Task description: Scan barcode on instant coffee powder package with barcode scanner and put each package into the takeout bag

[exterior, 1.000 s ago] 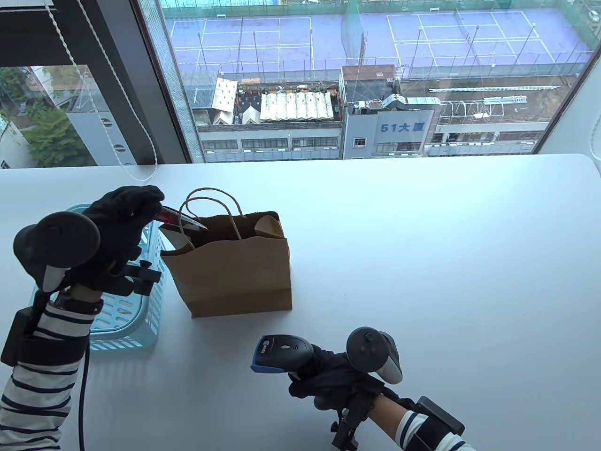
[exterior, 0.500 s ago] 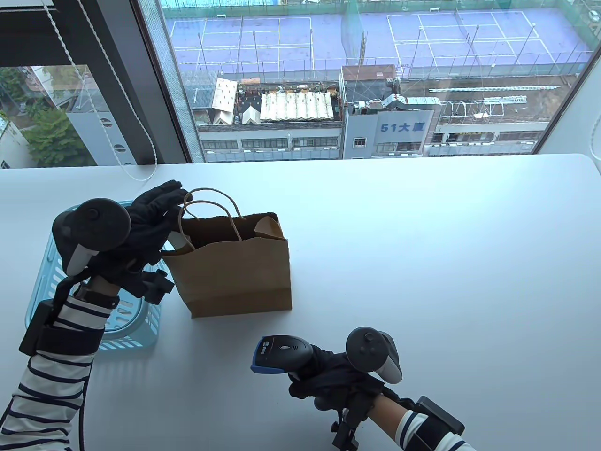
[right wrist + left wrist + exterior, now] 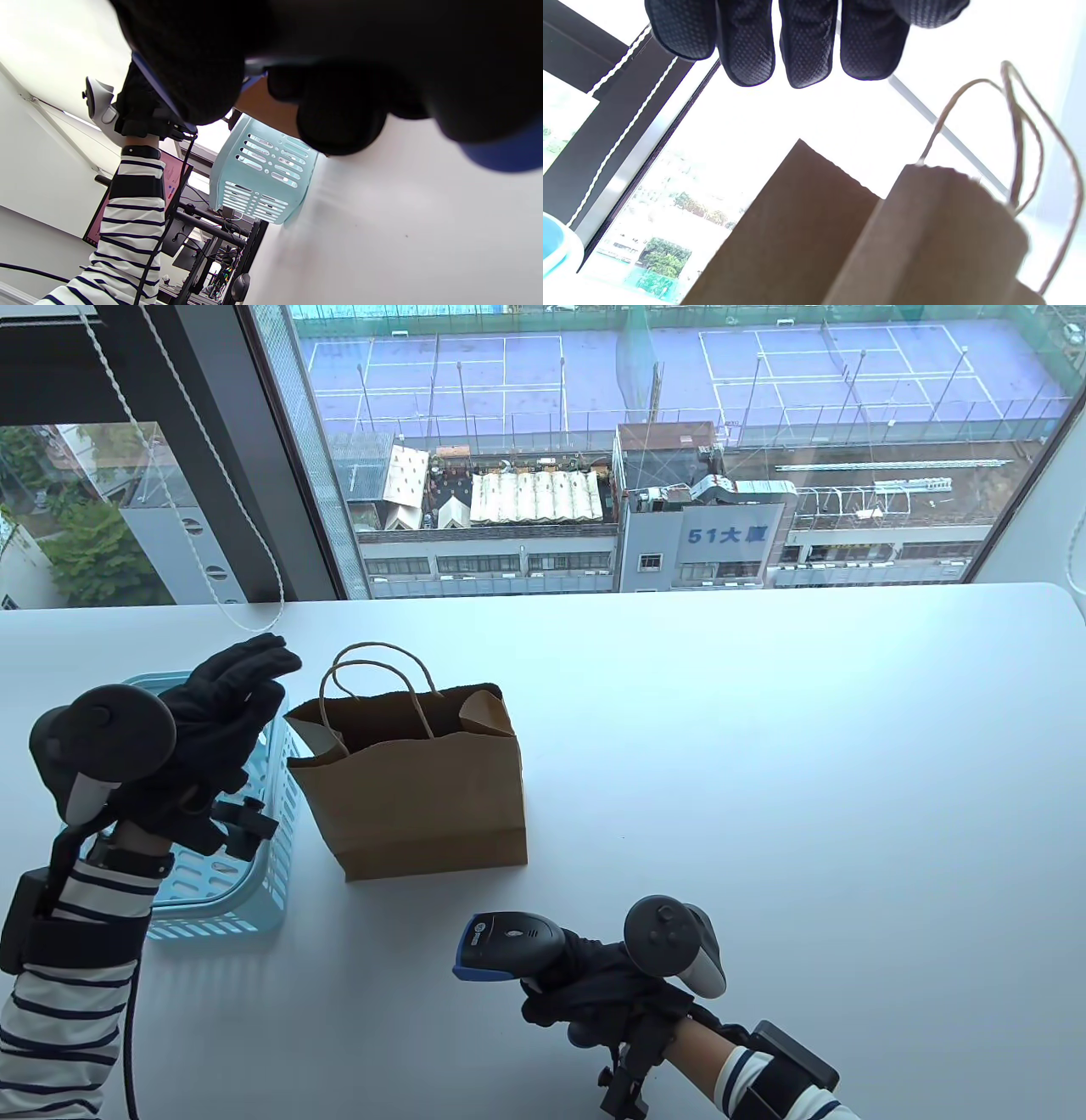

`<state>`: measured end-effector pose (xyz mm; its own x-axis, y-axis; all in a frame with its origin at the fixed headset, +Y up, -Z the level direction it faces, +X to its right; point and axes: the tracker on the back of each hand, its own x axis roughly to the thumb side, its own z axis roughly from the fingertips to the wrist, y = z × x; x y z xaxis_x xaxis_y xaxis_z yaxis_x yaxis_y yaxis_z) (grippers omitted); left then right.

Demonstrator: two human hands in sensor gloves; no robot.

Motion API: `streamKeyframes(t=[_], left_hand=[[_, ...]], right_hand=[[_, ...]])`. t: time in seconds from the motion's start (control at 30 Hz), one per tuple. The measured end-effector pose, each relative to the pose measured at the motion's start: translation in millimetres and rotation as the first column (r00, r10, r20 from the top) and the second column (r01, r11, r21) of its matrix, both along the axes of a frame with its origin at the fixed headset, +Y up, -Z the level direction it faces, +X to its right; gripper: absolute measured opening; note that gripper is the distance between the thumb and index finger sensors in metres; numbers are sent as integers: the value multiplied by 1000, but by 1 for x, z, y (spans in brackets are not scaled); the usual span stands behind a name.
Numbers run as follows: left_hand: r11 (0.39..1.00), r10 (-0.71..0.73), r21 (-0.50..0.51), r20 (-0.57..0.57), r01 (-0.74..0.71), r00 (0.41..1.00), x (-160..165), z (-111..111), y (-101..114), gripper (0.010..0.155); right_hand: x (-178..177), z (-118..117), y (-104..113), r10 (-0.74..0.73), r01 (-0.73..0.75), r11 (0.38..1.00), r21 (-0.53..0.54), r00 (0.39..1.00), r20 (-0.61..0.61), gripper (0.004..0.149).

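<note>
A brown paper takeout bag (image 3: 424,793) with twisted handles stands open on the white table; the left wrist view shows its rim and side (image 3: 814,237) from close by. My left hand (image 3: 233,695) hovers with straight fingers (image 3: 801,46) just left of the bag, over the basket, and holds nothing. Near the table's front edge my right hand (image 3: 594,984) grips the handle of the black and blue barcode scanner (image 3: 505,946), whose head points left. No coffee package is visible; the bag's inside is hidden.
A light blue slotted plastic basket (image 3: 263,848) sits left of the bag under my left arm, and its side (image 3: 265,182) shows in the right wrist view. A window blind cord (image 3: 254,551) hangs behind. The white table (image 3: 806,780) spreads to the right.
A second ago my left hand pinched a red package over the bag's mouth. It let go into the bag, opened its fingers and drew back left over the basket. My right hand stayed still.
</note>
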<state>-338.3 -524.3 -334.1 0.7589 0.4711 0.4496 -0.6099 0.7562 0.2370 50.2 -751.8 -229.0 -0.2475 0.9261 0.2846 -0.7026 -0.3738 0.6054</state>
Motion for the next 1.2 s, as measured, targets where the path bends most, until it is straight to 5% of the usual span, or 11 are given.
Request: streamKeyframes(t=[0.13,0.27,0.43,0.63,0.8,1.03,1.2], left_hand=[[978,-25,208,60,12,998,4,36,17,45],[878,-172,465,77,117,982,23,90,31,44],[736,-441,589,43,334,896,61,140,1,44],[648,-660,518,16,559,751,87,164,-82,46],[673,-714,361,92,645,694,82,152,-142,53],[736,-677,170,203,656,707,66,128,-177,67],[728,-684,143,222,671,695,65,125,-185,71]], right_hand=[[0,0,0,-1,1,1000,-4,1000,-1,61],[0,0,-2,-2,2,1000,-19,1000,0,61],[0,0,-3,-5,5,1000,-31,1000,5,61],[0,-1,-3,-4,4,999,-32,1000,4,61],[1,-1,-3,-6,6,999,-36,1000,8,61],[4,-3,-6,-1,2,998,-56,1000,25,61],[12,-7,-3,26,-23,999,-45,996,82,64]])
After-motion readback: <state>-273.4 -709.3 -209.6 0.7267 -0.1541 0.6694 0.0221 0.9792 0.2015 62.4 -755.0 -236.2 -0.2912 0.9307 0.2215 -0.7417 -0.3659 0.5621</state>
